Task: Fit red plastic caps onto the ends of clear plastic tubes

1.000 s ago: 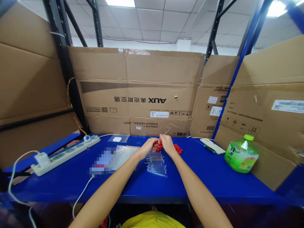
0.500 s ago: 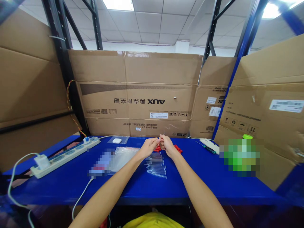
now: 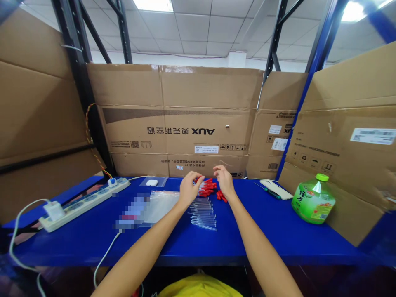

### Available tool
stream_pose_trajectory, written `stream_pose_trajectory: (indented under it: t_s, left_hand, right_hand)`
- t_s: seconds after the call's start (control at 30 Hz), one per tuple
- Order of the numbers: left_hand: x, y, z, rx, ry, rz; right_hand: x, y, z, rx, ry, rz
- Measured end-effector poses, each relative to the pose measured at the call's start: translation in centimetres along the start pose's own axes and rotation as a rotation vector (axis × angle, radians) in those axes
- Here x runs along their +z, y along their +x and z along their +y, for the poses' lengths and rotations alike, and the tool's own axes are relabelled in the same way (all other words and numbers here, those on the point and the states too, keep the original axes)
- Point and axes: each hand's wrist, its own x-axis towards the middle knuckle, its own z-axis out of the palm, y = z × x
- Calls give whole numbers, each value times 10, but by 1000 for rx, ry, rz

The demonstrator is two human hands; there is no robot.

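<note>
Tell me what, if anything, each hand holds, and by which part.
No held thing shows at the right hand. The left hand is at the red-ended pieces; whether it holds one, and where, cannot be told.

On one surface (image 3: 262, 239) were two clusters of red-tipped pieces (image 3: 208, 189), overlapping too closely to count, and over ten thin clear rods (image 3: 202, 215). There was one green bottle (image 3: 313, 201), one screwdriver (image 3: 273, 193), one white case (image 3: 152, 182), and one power strip (image 3: 88, 203) holding two plugs (image 3: 55, 210).

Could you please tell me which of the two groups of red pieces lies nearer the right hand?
The smaller group, just beside the right hand; the larger group lies farther left, next to the left hand.
</note>
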Motion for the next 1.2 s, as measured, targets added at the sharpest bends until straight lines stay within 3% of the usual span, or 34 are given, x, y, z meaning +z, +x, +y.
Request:
stream_pose_trajectory:
  t_s: [0.07, 0.17, 0.27, 0.4, 0.8, 1.0, 1.2]
  left_hand:
    - [-3, 3, -9, -63, 73, 163]
    - [-6, 6, -23, -175, 127, 294]
    - [-5, 7, -37, -278, 99, 271]
    - [-1, 7, -45, -383, -15, 184]
    - [6, 3, -50, -395, -29, 40]
    - [11, -4, -44, -367, -20, -110]
    - [11, -7, -30, -241, 48, -198]
  right_hand:
    - [4, -4, -1, -76, -92, -82]
    - [8, -12, 2, -136, -204, -396]
    - [11, -17, 6, -138, -316, -610]
    - [14, -19, 9, -162, -376, -700]
    - [16, -28, -11, -95, -508, -675]
    - [14, -26, -8, -89, -474, -674]
    - [-4, -15, -5, -98, -369, -370]
